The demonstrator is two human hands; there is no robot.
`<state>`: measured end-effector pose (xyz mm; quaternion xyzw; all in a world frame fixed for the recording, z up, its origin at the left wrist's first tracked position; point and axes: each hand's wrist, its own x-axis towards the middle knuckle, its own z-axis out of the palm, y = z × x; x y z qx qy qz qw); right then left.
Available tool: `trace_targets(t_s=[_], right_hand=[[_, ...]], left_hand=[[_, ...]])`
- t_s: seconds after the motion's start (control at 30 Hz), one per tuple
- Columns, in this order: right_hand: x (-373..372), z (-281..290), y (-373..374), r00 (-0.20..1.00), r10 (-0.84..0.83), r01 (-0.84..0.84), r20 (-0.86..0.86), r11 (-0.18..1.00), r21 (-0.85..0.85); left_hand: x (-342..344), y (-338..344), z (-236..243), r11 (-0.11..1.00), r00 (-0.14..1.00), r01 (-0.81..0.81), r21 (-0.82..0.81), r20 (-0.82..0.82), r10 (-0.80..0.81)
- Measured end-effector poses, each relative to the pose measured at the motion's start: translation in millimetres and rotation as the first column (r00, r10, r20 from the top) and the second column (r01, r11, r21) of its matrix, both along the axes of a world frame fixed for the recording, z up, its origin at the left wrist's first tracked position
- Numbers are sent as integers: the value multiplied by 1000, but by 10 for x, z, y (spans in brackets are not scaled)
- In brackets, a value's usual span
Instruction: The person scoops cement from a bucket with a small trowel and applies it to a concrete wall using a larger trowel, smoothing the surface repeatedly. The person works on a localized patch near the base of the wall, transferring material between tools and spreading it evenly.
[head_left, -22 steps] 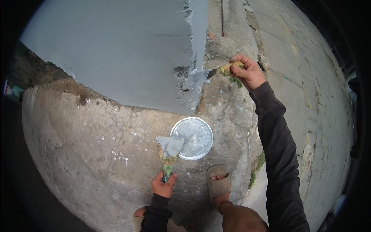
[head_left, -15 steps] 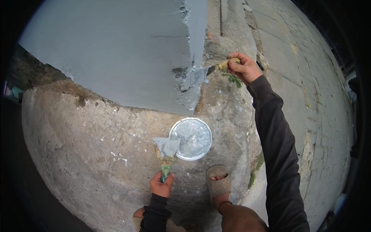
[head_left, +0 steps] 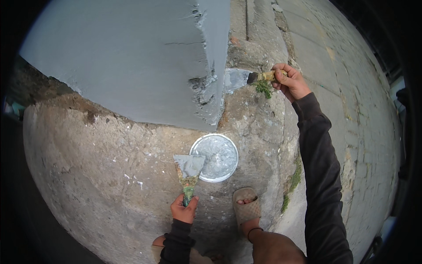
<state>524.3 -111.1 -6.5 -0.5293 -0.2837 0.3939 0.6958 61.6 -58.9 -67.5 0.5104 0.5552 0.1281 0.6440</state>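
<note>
My left hand (head_left: 184,210) grips the green, paint-crusted handle of a wide putty knife (head_left: 190,166), its grey-smeared blade pointing away from me and overlapping the left rim of a round lid (head_left: 214,157) coated with grey paste. Farther off, my right hand (head_left: 290,81) is closed on the yellowish handle of a second putty knife (head_left: 238,79). That blade points left, with its tip at the right-hand face of a grey wall corner (head_left: 132,66). Rough broken patches (head_left: 201,90) and smeared paste run along the corner edge, and a thin crack crosses the broad face.
Beneath the wall spreads a rough, stained concrete ledge (head_left: 110,154) with white specks. Small weeds (head_left: 263,88) grow near the right blade. A sandalled foot (head_left: 247,207) stands just nearer than the lid. Paving (head_left: 343,88) stretches along the right side.
My right hand has moved slightly right, carrying its putty knife off the broken patch to the corner's right-hand face. The left putty knife stays nearly where it was. The view has shifted a little.
</note>
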Motion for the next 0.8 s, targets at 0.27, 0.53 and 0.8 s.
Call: trace_targets(t_s=[0.27,0.53,0.8], right_hand=[[-1251,-451,-254,865,-119,208,-488,969,131],[-1393,-501,8,792,-61,241,-607,946,219],[-1729,-731,-161,694,-190,313,-695,948,53]], left_hand=[[12,-11,-35,999,1000,-25,-22,18,25],[-49,-45,-77,1000,1000,-2,-8,-29,2],[-246,24,-122,999,998,8,46,-59,-6]])
